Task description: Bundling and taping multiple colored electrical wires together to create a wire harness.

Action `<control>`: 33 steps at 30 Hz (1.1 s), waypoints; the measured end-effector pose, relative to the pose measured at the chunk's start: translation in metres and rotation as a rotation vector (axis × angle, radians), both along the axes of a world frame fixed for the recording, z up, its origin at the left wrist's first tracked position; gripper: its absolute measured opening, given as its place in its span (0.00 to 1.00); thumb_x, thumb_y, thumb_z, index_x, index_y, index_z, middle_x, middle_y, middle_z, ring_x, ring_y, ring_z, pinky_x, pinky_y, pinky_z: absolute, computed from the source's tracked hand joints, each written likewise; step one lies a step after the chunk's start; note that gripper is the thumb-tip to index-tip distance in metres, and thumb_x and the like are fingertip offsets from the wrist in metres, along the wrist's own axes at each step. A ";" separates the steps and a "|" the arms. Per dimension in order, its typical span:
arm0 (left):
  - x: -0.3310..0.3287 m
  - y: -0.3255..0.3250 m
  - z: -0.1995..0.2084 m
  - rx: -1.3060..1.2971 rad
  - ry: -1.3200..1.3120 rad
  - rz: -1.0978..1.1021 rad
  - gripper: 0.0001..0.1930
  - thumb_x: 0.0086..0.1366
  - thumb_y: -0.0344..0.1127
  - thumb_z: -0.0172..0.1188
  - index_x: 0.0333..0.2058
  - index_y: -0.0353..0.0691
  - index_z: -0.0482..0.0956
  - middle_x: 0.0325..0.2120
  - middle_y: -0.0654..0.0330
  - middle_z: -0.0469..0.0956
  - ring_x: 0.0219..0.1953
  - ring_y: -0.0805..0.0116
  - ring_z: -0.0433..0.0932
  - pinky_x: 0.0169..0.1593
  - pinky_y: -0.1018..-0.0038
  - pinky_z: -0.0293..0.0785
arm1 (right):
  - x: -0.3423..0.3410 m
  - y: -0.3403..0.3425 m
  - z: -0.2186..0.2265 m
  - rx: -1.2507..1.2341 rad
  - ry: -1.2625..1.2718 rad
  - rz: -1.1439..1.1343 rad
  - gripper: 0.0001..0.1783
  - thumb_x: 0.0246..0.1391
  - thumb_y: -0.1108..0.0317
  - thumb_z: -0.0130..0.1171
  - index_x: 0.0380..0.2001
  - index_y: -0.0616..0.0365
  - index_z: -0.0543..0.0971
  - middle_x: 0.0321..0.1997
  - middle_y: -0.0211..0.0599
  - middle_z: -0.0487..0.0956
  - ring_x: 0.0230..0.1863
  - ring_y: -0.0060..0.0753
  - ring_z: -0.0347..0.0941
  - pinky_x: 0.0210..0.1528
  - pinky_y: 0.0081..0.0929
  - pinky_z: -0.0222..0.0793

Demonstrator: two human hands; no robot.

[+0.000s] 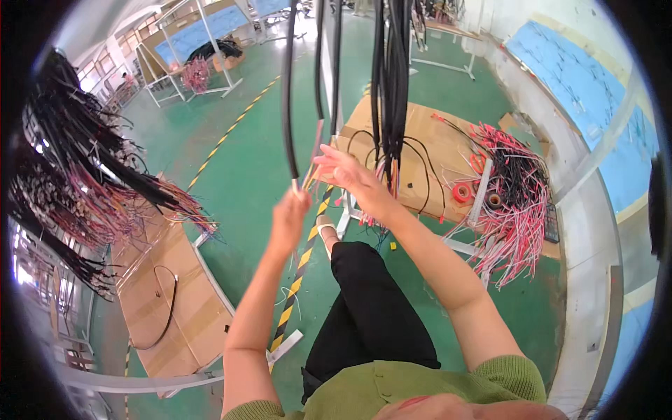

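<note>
A black sleeved cable [288, 98] hangs down in front of me, and thin coloured wires come out near its lower end. My left hand [289, 215] is closed around the wires just below the sleeve. My right hand [344, 175] is beside it, slightly higher, with its fingers stretched out toward thin wires [311, 175]; no firm grip shows. Close behind the fingers, another black cable [320, 63] ends in a pinkish strand. A thick bundle of black cables [390, 77] hangs just right of my right hand, its coloured wire ends fanning out below.
A cardboard-topped table [427, 133] on the right carries a heap of red, white and black wires [514, 189] and a red tape roll [462, 192]. Large cable bundles [91, 154] hang at left above another cardboard-covered table [164, 308]. Striped tape [297, 280] marks the green floor.
</note>
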State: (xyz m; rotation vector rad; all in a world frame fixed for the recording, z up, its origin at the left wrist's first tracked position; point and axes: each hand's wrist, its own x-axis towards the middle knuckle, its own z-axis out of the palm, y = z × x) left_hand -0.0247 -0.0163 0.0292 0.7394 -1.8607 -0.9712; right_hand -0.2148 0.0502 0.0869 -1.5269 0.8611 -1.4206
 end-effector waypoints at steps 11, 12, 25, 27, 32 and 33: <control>0.026 0.078 -0.077 0.095 -0.040 -0.120 0.15 0.72 0.41 0.42 0.30 0.38 0.68 0.17 0.56 0.68 0.19 0.59 0.69 0.24 0.67 0.64 | 0.062 -0.012 0.029 0.213 -0.491 -0.075 0.16 0.62 0.55 0.53 0.24 0.52 0.67 0.18 0.19 0.61 0.18 0.13 0.54 0.20 0.16 0.51; 0.030 0.081 -0.079 0.247 0.048 -0.247 0.16 0.73 0.42 0.42 0.28 0.38 0.68 0.16 0.61 0.66 0.16 0.67 0.67 0.22 0.71 0.61 | 0.060 -0.012 0.034 0.205 -0.484 -0.070 0.16 0.62 0.55 0.53 0.24 0.52 0.67 0.18 0.19 0.61 0.18 0.13 0.54 0.20 0.16 0.51; 0.020 0.109 -0.092 -0.154 -0.218 0.212 0.12 0.69 0.40 0.50 0.30 0.37 0.70 0.16 0.43 0.71 0.20 0.40 0.74 0.23 0.51 0.67 | 0.068 0.009 0.037 0.229 -0.451 -0.308 0.27 0.63 0.46 0.48 0.15 0.49 0.58 0.11 0.20 0.55 0.11 0.15 0.48 0.13 0.18 0.46; 0.014 0.103 -0.098 -0.144 -0.196 0.214 0.12 0.69 0.39 0.49 0.30 0.37 0.70 0.16 0.44 0.72 0.20 0.40 0.74 0.23 0.52 0.66 | 0.067 0.010 0.038 0.223 -0.353 -0.313 0.26 0.64 0.47 0.47 0.16 0.50 0.60 0.12 0.20 0.55 0.12 0.16 0.50 0.15 0.19 0.50; 0.000 0.091 -0.115 0.038 -0.151 0.068 0.12 0.70 0.39 0.48 0.30 0.36 0.70 0.17 0.45 0.72 0.23 0.40 0.74 0.26 0.55 0.67 | 0.053 0.002 0.046 0.172 -0.287 -0.297 0.19 0.64 0.54 0.49 0.22 0.52 0.66 0.13 0.20 0.56 0.15 0.17 0.55 0.22 0.22 0.58; -0.001 0.090 -0.121 0.022 -0.159 0.060 0.13 0.70 0.38 0.47 0.30 0.36 0.70 0.18 0.45 0.72 0.24 0.41 0.74 0.27 0.55 0.67 | 0.048 0.004 0.053 0.232 -0.345 -0.261 0.19 0.64 0.55 0.49 0.21 0.51 0.65 0.13 0.19 0.56 0.15 0.15 0.53 0.20 0.19 0.54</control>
